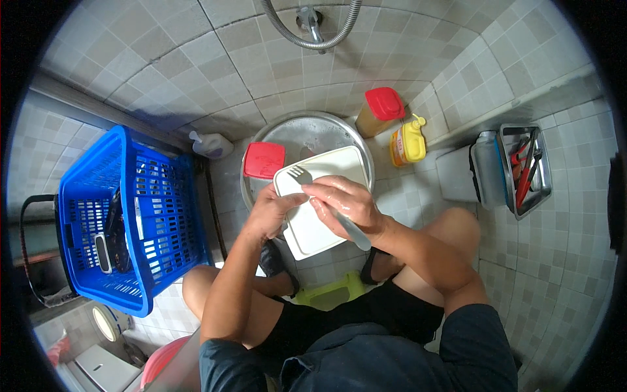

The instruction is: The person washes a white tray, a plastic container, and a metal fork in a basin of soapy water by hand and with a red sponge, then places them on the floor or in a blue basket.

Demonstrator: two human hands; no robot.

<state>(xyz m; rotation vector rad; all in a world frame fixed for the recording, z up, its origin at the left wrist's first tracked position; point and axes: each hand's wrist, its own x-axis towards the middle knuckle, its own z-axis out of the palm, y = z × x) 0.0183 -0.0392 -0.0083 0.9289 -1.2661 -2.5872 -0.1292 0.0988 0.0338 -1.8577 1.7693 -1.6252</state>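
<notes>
In my closed right hand [346, 206], wet with suds, is a metal fork [300, 174]; its tines point away from me and the handle comes out below my palm. Under the fork is a white rectangular board or lid [320, 235] with a raised line near its edge. My left hand [271, 212] grips the board's left edge, thumb on top close to the fork's neck, other fingers mostly hidden. Below the board stands a round metal basin [268, 124] with soapy water, partly covered by it. A red square lid [264, 160] sits at the basin's left rim.
A blue basket [140, 261] with utensils stands left. White [212, 145] and yellow [408, 144] bottles and a red-lidded container [385, 104] flank the basin. Right is a metal tray [513, 134] with red-handled tools. A green stool [333, 293] is between my feet; a hose [320, 44] hangs above.
</notes>
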